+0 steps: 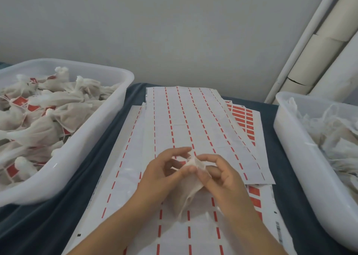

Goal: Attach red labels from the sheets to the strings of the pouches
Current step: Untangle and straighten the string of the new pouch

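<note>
Pouch (188,188) of thin white mesh hangs between both hands, near the middle of the scene, above the label sheets. The left hand (164,169) pinches its gathered top with thumb and curled fingers (190,169); the right hand (219,175) grips the same top from the other side, its fingers bent around the fabric. The pouch body droops toward the near edge, between the two wrists. Whether a string is caught in either grip cannot be told.

Under the hands lie several overlapping sheets (193,123) of white backing paper crossed by rows of red dashes, most of their labels already peeled away. Whole red labels (242,117) show on a sheet poking out at the right, farther back, and a few more (254,191) just right of the right hand.

The sheets rest on a dark blue cloth (58,206) covering the bench. To the left stands a white tub (93,138) piled with pouches bearing red labels. To the right stands another white tub (290,148) holding unlabelled pouches with loose strings. A grey wall (155,31) rises behind, with pale pipes (319,51) leaning at the far right.
</note>
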Motion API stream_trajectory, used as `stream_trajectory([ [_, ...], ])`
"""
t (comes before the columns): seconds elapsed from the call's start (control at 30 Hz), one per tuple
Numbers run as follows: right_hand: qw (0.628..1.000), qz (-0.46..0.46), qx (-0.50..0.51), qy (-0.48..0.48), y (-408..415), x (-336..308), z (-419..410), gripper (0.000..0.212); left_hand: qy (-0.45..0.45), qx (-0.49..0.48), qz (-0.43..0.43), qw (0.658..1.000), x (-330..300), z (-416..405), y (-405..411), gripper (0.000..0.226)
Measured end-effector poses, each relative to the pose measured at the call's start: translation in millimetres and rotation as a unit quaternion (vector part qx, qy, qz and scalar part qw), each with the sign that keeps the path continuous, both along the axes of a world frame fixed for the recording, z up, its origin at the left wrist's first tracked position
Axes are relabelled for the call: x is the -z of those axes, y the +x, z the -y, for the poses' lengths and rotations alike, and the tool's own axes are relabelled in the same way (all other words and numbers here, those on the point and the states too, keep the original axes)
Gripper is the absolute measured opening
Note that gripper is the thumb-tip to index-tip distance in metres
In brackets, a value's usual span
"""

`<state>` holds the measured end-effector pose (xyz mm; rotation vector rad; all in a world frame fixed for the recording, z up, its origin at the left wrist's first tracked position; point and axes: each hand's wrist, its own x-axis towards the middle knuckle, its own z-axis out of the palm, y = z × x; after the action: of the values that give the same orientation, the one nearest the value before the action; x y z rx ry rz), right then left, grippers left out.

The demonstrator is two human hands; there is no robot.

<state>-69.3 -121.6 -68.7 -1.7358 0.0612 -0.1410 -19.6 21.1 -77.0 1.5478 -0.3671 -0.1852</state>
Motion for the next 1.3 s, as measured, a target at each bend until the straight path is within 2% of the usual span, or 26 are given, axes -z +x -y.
stream_trajectory([
  [0.07, 1.000, 0.014, 0.018, -0.009, -1.0, 0.0, 2.8, 0.033, 0.014, 0.001, -0.002, 1.000, 1.2, 0.9, 0.2, 0.055],
  [0.13, 0.999, 0.029, 0.036, -0.015, -1.4, -0.1, 4.7, 0.035, 0.026, 0.007, -0.003, 1.000, 1.6, 2.0, -0.4, 0.058],
  [0.3, 0.997, 0.061, 0.015, -0.039, -4.6, 2.9, 5.0, 0.033, -0.016, 0.014, -0.037, 0.999, 4.5, 0.7, 1.6, 0.041],
  [0.4, 0.995, 0.072, 0.001, -0.073, -5.2, 4.4, 3.9, 0.048, -0.009, 0.031, -0.040, 0.999, 5.0, -1.4, 3.9, 0.037],
  [0.53, 0.995, 0.074, 0.006, -0.067, -4.3, 3.9, 5.1, 0.053, -0.030, 0.037, -0.058, 0.997, 3.0, -3.8, 6.0, 0.032],
  [0.6, 0.996, 0.083, -0.017, -0.026, -4.9, 1.2, 6.2, 0.046, -0.055, 0.050, -0.088, 0.993, 1.6, -6.0, 7.8, 0.029],
  [0.67, 0.996, 0.080, -0.029, 0.032, -5.4, -4.5, 7.8, 0.027, -0.085, 0.077, -0.127, 0.985, 0.9, -8.0, 8.8, 0.028],
  [0.7, 0.996, 0.074, -0.027, 0.053, -5.0, -6.6, 9.3, 0.025, -0.106, 0.099, -0.147, 0.978, -0.3, -8.8, 8.4, 0.025],
  [0.8, 0.997, 0.064, -0.043, -0.002, -1.6, -9.4, 12.1, 0.032, -0.155, 0.178, -0.186, 0.954, -1.3, -8.6, 5.8, 0.020],
  [0.87, 0.994, 0.068, -0.074, -0.037, -0.5, -8.8, 10.1, 0.032, -0.179, 0.205, -0.193, 0.943, -0.6, -7.4, 4.4, 0.026],
  [0.97, 0.993, 0.097, -0.064, -0.017, -0.8, -5.8, 10.7, 0.022, -0.186, 0.228, -0.201, 0.934, -1.0, -7.4, 4.3, 0.037],
  [1.1, 0.990, 0.125, -0.034, -0.059, -1.6, -6.2, 13.2, 0.010, -0.188, 0.235, -0.211, 0.930, -3.6, -7.9, 3.5, 0.023],
  [1.17, 0.985, 0.141, -0.020, -0.094, -2.8, -8.1, 13.0, 0.010, -0.167, 0.215, -0.197, 0.942, -4.3, -4.8, 1.3, 0.014],
  [1.3, 0.961, 0.179, -0.023, -0.210, -4.7, -6.4, 10.1, 0.009, -0.010, 0.163, -0.015, 0.987, -4.4, 0.1, -4.4, 0.024],
])
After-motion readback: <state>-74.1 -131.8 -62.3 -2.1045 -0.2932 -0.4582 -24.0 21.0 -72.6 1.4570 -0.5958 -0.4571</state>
